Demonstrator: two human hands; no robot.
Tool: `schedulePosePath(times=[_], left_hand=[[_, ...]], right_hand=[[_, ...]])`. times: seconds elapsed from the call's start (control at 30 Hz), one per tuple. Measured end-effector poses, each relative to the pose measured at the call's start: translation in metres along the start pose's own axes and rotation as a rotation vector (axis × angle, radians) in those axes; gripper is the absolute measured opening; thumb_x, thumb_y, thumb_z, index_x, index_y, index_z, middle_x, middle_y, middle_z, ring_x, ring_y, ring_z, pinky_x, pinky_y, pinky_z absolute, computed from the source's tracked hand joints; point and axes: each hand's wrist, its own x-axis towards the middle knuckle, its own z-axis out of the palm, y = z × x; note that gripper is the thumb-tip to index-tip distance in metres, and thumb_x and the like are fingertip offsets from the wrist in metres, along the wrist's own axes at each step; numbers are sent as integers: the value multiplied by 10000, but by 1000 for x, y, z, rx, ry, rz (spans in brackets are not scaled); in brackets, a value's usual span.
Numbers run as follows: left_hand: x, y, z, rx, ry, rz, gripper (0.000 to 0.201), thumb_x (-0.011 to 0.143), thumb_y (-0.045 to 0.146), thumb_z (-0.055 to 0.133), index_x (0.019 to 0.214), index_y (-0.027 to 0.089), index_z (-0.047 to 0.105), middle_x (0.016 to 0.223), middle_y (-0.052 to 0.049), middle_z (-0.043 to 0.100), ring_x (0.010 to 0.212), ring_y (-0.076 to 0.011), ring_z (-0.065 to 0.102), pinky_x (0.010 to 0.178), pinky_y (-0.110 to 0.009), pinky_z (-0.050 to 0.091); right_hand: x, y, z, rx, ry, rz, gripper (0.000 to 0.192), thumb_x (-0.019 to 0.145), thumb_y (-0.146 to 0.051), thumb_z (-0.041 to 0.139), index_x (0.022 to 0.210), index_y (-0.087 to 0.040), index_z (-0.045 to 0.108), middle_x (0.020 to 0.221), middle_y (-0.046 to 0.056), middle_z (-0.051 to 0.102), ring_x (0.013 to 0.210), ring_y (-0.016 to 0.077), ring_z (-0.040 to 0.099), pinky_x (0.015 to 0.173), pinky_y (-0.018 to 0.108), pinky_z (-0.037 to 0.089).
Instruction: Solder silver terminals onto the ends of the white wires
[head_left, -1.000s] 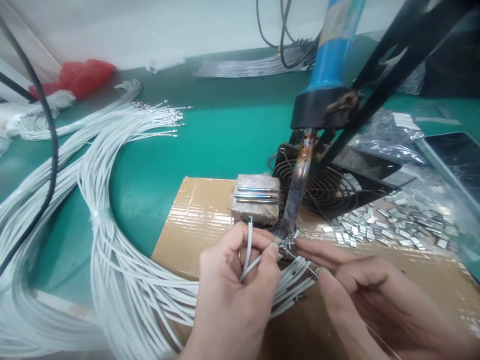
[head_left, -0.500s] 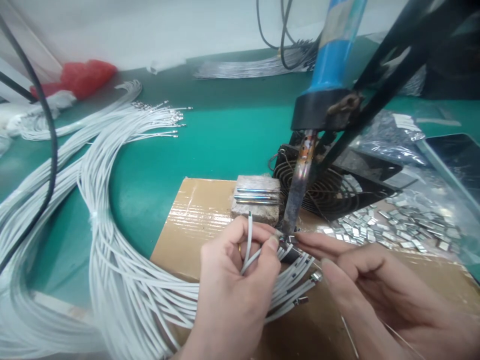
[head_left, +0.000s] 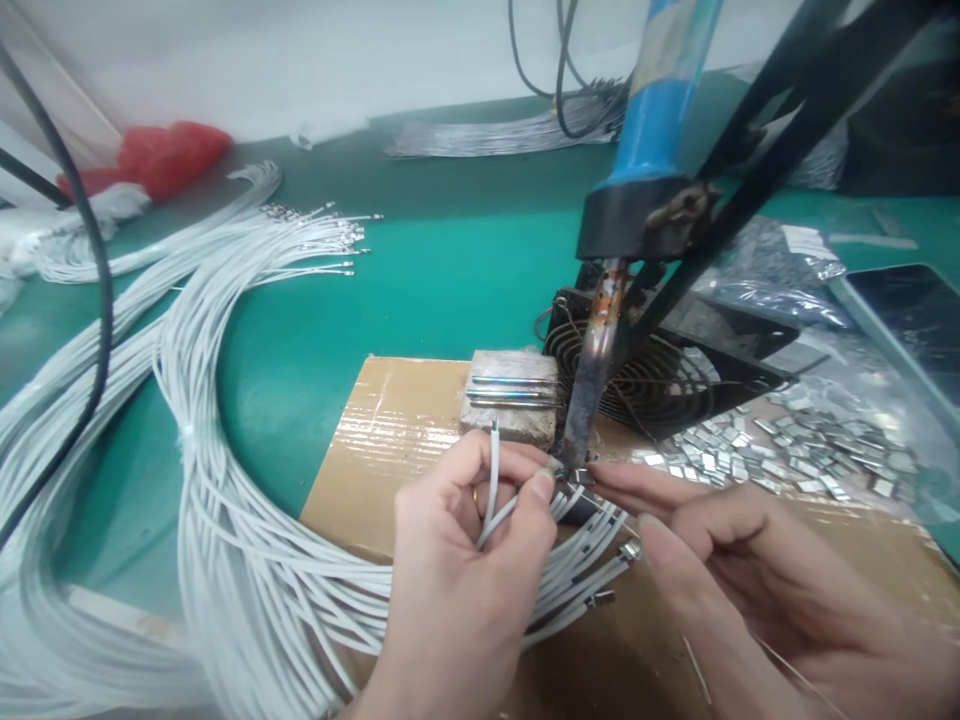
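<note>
My left hand point(head_left: 465, 570) pinches thin white wires point(head_left: 491, 490) between thumb and forefinger, one stripped end sticking up past the fingers. My right hand point(head_left: 742, 580) holds a small metal terminal point(head_left: 579, 478) against the wire end, right under the tip of a fixed soldering iron point(head_left: 592, 390) with a blue handle point(head_left: 660, 110). Both hands rest over a taped cardboard board point(head_left: 390, 440). A thin solder wire point(head_left: 697, 675) runs under my right hand. More white wires with fitted terminals point(head_left: 592, 570) lie between my hands.
A large bundle of white wires point(head_left: 202, 450) loops across the green table point(head_left: 435, 270). A stone block point(head_left: 514, 405) with metal rods, a black fan point(head_left: 660, 375) and a pile of loose metal terminals point(head_left: 795, 450) sit behind the board. Black cable point(head_left: 101, 300) at left.
My right hand has drawn slightly back and its fingertips sit closer to the iron tip. The left hand has barely shifted.
</note>
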Motion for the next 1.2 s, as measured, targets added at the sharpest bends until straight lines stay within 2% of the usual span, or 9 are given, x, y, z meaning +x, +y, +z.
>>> schedulePosePath(times=[0.07,0.17,0.43,0.63,0.8,1.07,1.2], left_hand=[[0,1,0,-6,1,-4,193,954,99,719,797,209,741,893,8,808,813,-113,750,719,-151,602],[1,2,0,-8,11,7,187,922,87,741,778,206,743,871,10,804,805,-115,754,722,-151,605],[0,1,-2,34,-6,18,205,961,96,713,794,212,741,902,15,811,819,-102,754,733,-143,600],[0,2,-2,47,0,21,192,951,93,715,802,211,742,907,13,811,828,-110,755,724,-147,600],[0,2,-2,61,8,1,183,934,93,725,794,209,737,892,6,807,793,-118,744,686,-159,596],[-1,2,0,18,19,6,174,889,80,759,775,210,743,887,7,809,849,-120,765,770,-155,608],[-1,2,2,30,62,-2,138,840,113,792,751,203,738,813,0,791,745,-128,733,660,-167,595]], right_hand=[[2,5,-3,3,-53,-52,263,982,-270,787,751,-257,662,1090,-28,885,889,96,857,833,59,616],[5,9,-7,-13,-66,-74,266,1000,-290,774,762,-253,663,1097,7,891,887,116,868,824,70,622],[11,10,-14,-20,-142,-158,253,1002,-249,763,769,-252,663,1120,3,897,866,156,885,776,113,654],[13,11,-14,-51,-143,-164,250,1002,-232,754,769,-243,666,1110,28,898,862,162,884,776,113,657],[14,7,-15,-48,-184,-142,248,1020,-243,739,782,-254,668,1118,4,894,922,166,885,813,128,661],[16,9,-14,-36,-182,-132,249,1018,-252,737,775,-253,682,1122,14,895,937,184,886,819,145,669],[16,10,-15,-54,-181,-136,268,1021,-249,736,761,-254,671,1087,-8,898,913,159,885,813,118,657]])
